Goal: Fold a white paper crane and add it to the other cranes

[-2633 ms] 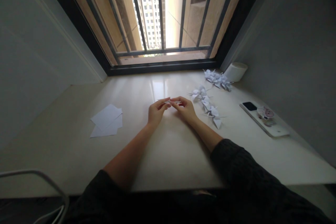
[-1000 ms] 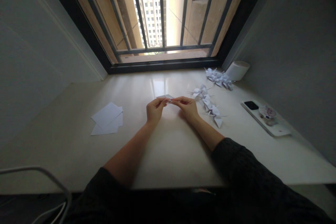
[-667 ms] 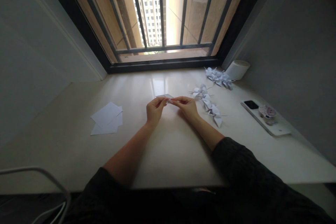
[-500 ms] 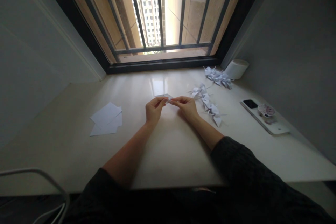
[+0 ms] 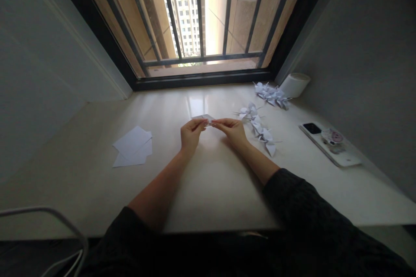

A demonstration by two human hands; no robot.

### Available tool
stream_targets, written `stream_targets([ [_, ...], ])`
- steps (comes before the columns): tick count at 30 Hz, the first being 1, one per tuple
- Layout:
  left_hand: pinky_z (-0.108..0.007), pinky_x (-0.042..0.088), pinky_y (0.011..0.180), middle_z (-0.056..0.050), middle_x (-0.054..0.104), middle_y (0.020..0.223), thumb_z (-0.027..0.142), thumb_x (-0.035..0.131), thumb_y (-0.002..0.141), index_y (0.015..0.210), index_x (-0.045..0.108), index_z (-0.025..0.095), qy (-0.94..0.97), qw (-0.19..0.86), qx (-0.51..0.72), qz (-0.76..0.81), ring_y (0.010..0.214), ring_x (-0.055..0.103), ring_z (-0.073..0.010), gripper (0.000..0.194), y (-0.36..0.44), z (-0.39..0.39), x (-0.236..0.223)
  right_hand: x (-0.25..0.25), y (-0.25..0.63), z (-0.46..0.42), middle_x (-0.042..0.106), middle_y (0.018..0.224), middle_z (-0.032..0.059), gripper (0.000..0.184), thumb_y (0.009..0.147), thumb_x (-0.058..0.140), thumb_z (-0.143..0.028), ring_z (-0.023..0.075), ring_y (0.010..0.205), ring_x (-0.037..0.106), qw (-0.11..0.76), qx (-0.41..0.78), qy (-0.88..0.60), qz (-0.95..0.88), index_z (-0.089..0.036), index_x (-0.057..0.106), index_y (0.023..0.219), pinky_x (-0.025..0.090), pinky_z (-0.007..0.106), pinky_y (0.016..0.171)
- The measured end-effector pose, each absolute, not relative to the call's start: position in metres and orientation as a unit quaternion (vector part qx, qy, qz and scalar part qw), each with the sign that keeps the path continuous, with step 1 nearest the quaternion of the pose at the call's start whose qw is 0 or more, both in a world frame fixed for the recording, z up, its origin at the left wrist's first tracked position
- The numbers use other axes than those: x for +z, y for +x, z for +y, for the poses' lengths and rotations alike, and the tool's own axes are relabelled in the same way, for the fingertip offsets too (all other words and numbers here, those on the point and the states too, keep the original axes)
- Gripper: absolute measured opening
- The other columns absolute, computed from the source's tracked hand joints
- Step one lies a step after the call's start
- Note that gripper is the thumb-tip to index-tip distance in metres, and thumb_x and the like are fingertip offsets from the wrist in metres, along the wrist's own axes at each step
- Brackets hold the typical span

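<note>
Between my two hands is a small piece of folded white paper (image 5: 206, 117), raised a little over the white sill. My left hand (image 5: 192, 133) pinches its near left edge between thumb and fingers. From the other side my right hand (image 5: 231, 128) pinches the near right edge, its fingertips almost meeting the left ones. Fingers cover part of the folds. Just right of my right hand lies a row of folded paper cranes (image 5: 258, 127). Further left, flat white paper sheets (image 5: 133, 147) overlap in a loose stack.
A second cluster of paper cranes (image 5: 271, 95) lies at the back right, touching or close to a white paper roll (image 5: 295, 85). A phone (image 5: 329, 145) with a round grip rests at the right. A pale cable (image 5: 42, 210) loops at the lower left. The barred window (image 5: 201, 80) bounds the back.
Both hands keep their pinch on the paper, with only a tiny shift of the fingers. The whole view has drifted slightly; the cranes, sheets and phone stay put.
</note>
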State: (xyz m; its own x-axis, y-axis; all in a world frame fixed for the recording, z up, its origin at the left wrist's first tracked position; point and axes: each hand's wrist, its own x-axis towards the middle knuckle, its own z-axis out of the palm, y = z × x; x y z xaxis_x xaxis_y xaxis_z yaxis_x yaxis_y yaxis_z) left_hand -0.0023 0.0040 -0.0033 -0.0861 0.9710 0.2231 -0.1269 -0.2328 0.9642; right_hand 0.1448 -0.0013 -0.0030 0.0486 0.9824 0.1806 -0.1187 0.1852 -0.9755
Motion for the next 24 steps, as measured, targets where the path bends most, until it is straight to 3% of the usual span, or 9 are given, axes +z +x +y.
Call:
stream_targets([
  [7,-0.026,0.051,0.067,-0.002,0.069,0.076,0.036,0.073,0.066,0.077,0.07,0.018,0.512,0.449,0.61,0.405,0.069,0.061,-0.0116,0.022,-0.0023,0.0047,-0.006,-0.0017,0.1436,-0.0022,0.074,0.081,0.0045,0.023,0.057,0.079,-0.036,0.0221,0.078,0.07,0.594,0.486,-0.413,-0.491,-0.021,0.074,0.074,0.055,0.039,0.08],
  [15,-0.026,0.051,0.065,-0.002,0.069,0.076,0.038,0.072,0.068,0.079,0.07,0.017,0.511,0.423,0.621,0.417,0.068,0.061,-0.0118,0.024,-0.0021,0.0047,-0.0059,-0.0069,0.1436,-0.0003,0.074,0.074,0.0034,0.031,0.055,0.081,-0.033,0.02,0.072,0.07,0.608,0.506,-0.407,-0.456,-0.021,0.073,0.083,0.055,0.038,0.079],
  [24,-0.025,0.051,0.065,-0.003,0.07,0.077,0.037,0.073,0.067,0.079,0.07,0.017,0.514,0.42,0.624,0.412,0.07,0.063,-0.0122,0.024,-0.0024,0.0044,-0.0058,-0.0033,0.1438,-0.0005,0.074,0.077,0.0054,0.03,0.056,0.08,-0.036,0.0193,0.071,0.069,0.605,0.499,-0.418,-0.459,-0.02,0.074,0.08,0.054,0.036,0.077],
])
